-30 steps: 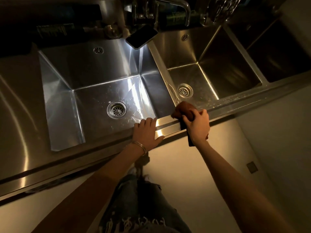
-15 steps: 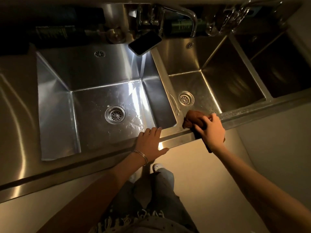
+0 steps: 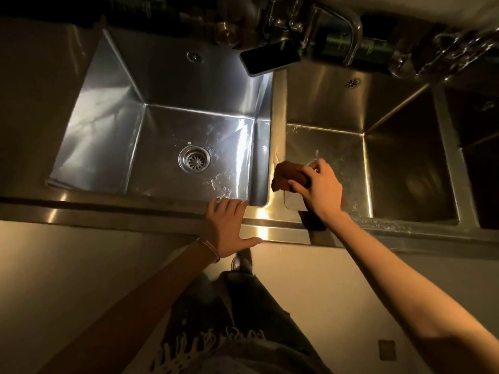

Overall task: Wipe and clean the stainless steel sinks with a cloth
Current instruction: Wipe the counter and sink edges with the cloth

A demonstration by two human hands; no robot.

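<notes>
Rust-brown cloth (image 3: 287, 175) sits bunched in the right hand (image 3: 322, 190), whose fingers curl round it and press it at the near left corner of the middle sink (image 3: 391, 163), right where the divider strip (image 3: 278, 125) meets the front rim of the steel desk (image 3: 108, 211). A darker tail of the cloth hangs below the wrist onto that front rim.

The left hand (image 3: 226, 225) holds nothing. It lies flat on the front rim with fingers straight and thumb spread wide, fingertips at the near right corner of the left sink (image 3: 167, 125). A thin bracelet (image 3: 209, 248) circles its wrist.

The left sink's floor shows a round drain (image 3: 194, 159) and streaks of water toward its near right corner. A dark phone (image 3: 270, 60) rests at the back edge, overhanging the far right corner of the left sink. Behind it a bent faucet (image 3: 353, 31) reaches over the middle sink, with a green bottle (image 3: 348, 45) lying along the back. A third sink (image 3: 480, 163) lies in shadow at the right edge.
</notes>
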